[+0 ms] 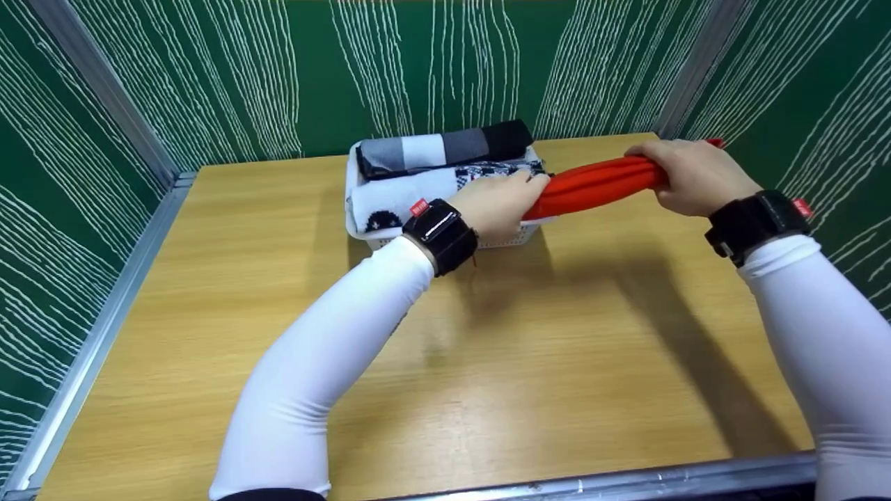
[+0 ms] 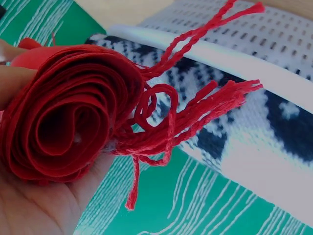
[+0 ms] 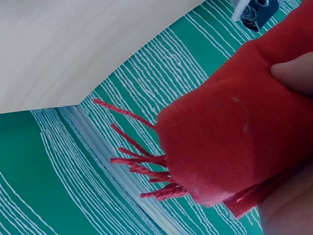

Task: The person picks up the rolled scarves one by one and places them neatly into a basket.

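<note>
A rolled red scarf (image 1: 598, 186) with twisted fringe stretches between my two hands above the table. My left hand (image 1: 498, 202) grips its left end, fingers and thumb wrapped round the roll; the left wrist view shows the spiral end of the scarf (image 2: 73, 117) and loose tassels. My right hand (image 1: 699, 174) holds the other end, with tassels sticking out past it in the right wrist view. Just behind my left hand stands a white perforated basket (image 1: 379, 243). Inside it lie a grey, white and black checked roll (image 1: 424, 149) and a white roll with black patterns (image 1: 411, 195).
The basket stands at the back of a wooden table (image 1: 445, 390). Green walls with white streaks (image 1: 243, 69) rise behind it and at both sides. A metal rail (image 1: 626, 483) runs along the front edge, another metal strip (image 1: 111, 313) along the left.
</note>
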The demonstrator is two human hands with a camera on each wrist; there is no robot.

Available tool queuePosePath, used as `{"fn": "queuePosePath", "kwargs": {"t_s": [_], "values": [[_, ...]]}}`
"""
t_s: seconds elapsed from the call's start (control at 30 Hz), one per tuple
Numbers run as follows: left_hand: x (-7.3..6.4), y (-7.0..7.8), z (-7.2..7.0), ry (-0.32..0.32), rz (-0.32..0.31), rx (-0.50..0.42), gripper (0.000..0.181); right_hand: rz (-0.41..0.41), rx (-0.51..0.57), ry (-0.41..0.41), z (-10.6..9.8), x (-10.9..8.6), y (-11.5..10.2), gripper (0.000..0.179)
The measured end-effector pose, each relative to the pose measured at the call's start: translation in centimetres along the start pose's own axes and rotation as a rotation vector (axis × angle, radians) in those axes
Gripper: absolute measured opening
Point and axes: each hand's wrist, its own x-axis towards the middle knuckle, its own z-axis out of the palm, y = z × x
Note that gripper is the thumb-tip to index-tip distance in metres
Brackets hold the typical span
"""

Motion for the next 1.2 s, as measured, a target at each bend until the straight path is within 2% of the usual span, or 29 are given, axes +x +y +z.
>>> {"fn": "queuePosePath", "kwargs": {"t_s": [0.23, 0.5, 0.7, 0.87, 1.2], "values": [[-0.6, -0.8, -0.8, -0.009, -0.034, -0.016, 0.054, -0.008, 0.007, 0.001, -0.5, 0.6, -0.7, 0.057], [-0.9, -1.6, -2.1, -0.028, -0.046, 0.016, 0.059, -0.016, 0.014, 0.008, -1.2, 1.4, -1.5, 0.06], [-1.4, -2.3, -3.2, -0.013, -0.054, 0.024, 0.062, -0.039, 0.0, 0.034, -1.8, 2.1, -2.2, 0.057], [-2.0, -3.1, -3.8, 0.006, -0.055, 0.018, 0.055, -0.056, -0.014, 0.051, -2.0, 2.8, -2.7, 0.058], [-3.1, -4.8, -4.8, 0.014, -0.088, 0.032, 0.06, -0.061, -0.037, 0.064, -2.4, 4.2, -4.1, 0.06]]}}
